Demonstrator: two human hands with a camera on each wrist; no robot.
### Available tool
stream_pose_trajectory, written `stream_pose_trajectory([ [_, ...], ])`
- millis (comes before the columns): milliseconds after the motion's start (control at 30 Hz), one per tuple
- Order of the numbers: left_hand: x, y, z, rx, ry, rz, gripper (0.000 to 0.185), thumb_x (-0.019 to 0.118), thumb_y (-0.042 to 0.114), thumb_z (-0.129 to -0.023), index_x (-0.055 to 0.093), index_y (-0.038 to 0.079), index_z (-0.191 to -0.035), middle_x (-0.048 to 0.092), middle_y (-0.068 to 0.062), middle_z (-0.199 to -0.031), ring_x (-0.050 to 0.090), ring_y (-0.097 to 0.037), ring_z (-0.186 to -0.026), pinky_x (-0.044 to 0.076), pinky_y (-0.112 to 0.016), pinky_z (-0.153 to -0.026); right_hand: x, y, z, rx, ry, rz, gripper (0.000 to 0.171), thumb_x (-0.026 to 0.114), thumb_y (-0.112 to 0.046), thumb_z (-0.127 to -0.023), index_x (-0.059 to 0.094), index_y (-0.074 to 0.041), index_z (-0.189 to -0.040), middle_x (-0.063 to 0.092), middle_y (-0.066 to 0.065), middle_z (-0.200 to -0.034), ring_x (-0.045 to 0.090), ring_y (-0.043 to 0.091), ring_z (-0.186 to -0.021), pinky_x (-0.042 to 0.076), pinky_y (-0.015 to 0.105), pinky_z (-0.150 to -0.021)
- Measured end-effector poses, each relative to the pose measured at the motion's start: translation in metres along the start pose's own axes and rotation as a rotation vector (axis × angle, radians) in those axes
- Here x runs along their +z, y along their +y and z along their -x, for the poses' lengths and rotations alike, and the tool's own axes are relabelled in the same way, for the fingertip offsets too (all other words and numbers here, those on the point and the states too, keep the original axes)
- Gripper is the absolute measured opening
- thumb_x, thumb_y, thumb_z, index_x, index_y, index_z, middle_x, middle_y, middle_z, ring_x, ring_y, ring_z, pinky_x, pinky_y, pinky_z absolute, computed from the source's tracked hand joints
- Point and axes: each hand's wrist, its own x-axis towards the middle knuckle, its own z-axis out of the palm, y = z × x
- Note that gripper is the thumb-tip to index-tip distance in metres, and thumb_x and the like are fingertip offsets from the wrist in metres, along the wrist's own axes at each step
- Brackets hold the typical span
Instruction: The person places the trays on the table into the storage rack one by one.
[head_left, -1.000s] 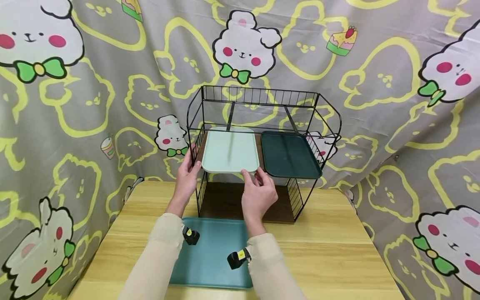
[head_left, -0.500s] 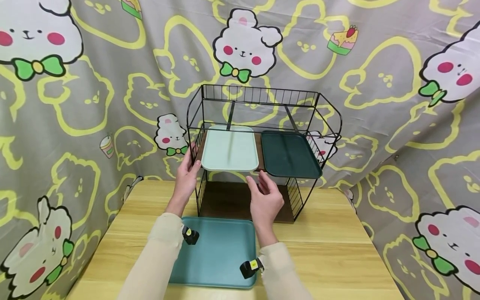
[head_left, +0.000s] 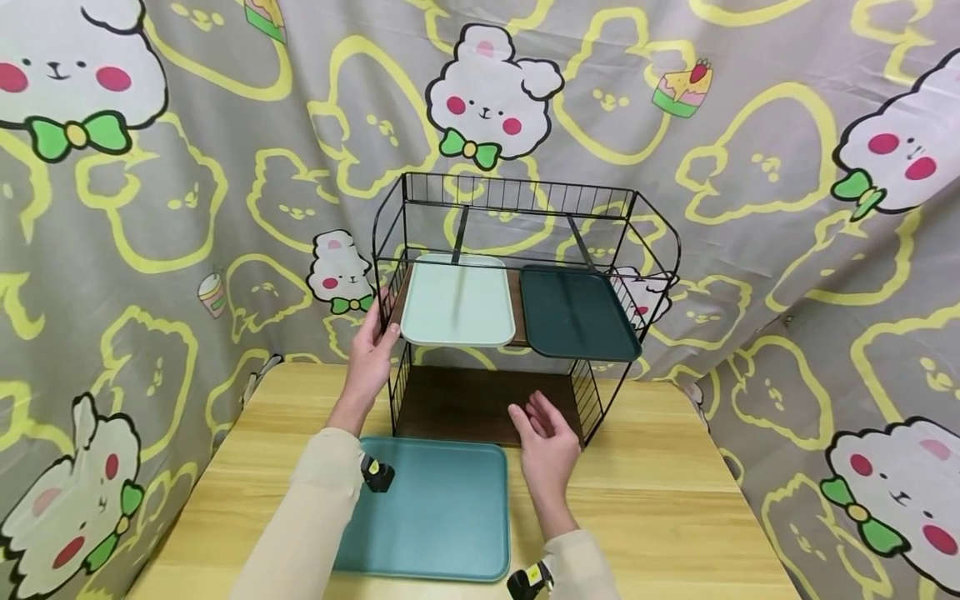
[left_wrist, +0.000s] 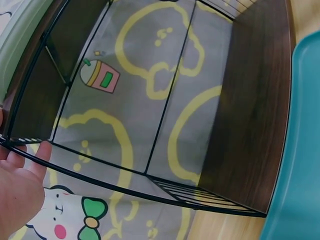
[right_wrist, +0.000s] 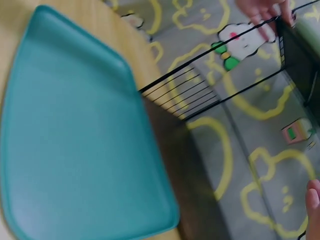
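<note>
- The left hand (head_left: 369, 354), left of centre in the head view, holds the near left edge of the black wire rack (head_left: 465, 404), thumb in front, fingers curled round the side.
- The right hand (head_left: 547, 437), lower right of centre, holds nothing; its fingers are loosely bent, thumb spread apart, in front of the lower shelf.
- The pale green tray (head_left: 459, 300) lies mid-frame on the left part of the rack's upper board, its corner just beside the left thumb.
- The dark green tray (head_left: 577, 312) lies to its right on that board, a gap between them.
- The teal tray (head_left: 431, 508) lies on the wooden table (head_left: 652, 492), bottom centre, in front of the rack.
- A patterned curtain (head_left: 247, 208) fills the background.
</note>
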Motion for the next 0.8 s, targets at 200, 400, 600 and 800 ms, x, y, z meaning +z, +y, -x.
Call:
stream_pose_trajectory([
  [200,0.003,0.000,-0.001,-0.022,0.000,0.000,0.063,0.043,0.014,-0.114,0.022,0.032,-0.171,0.024,0.005,-0.178,0.024,-0.011,-0.163,0.027,-0.037,-0.133,-0.011,0.032,0.006,0.096,-0.005,0.091,0.048,0.087,-0.019,-0.089,0.074,-0.007,-0.134,0.076,0.017,-0.131,0.073,0.030,-0.123,0.059,0.030,-0.104],
  [400,0.003,-0.001,-0.001,-0.010,-0.005,0.010,0.062,0.043,0.013,-0.115,0.023,0.033,-0.170,0.024,0.005,-0.178,0.022,-0.011,-0.164,0.025,-0.038,-0.134,-0.016,0.059,0.020,0.163,-0.004,0.144,0.047,0.086,-0.017,-0.090,0.073,-0.001,-0.133,0.074,0.023,-0.130,0.073,0.038,-0.120,0.062,0.031,-0.097],
  [600,0.002,-0.001,-0.001,-0.023,0.008,0.024,0.063,0.044,0.011,-0.114,0.025,0.034,-0.169,0.027,0.004,-0.176,0.025,-0.013,-0.163,0.027,-0.037,-0.133,-0.019,0.082,0.038,0.238,-0.017,0.259,0.047,0.086,-0.015,-0.089,0.073,0.002,-0.131,0.076,0.024,-0.124,0.075,0.037,-0.112,0.065,0.032,-0.089],
  [800,0.001,-0.002,-0.001,-0.011,0.016,0.007,0.064,0.044,0.011,-0.114,0.025,0.035,-0.169,0.028,0.005,-0.176,0.025,-0.013,-0.163,0.030,-0.039,-0.132,-0.023,0.106,0.052,0.275,-0.020,0.360,0.044,0.088,-0.015,-0.086,0.076,0.001,-0.126,0.080,0.019,-0.116,0.077,0.029,-0.102,0.065,0.030,-0.082],
])
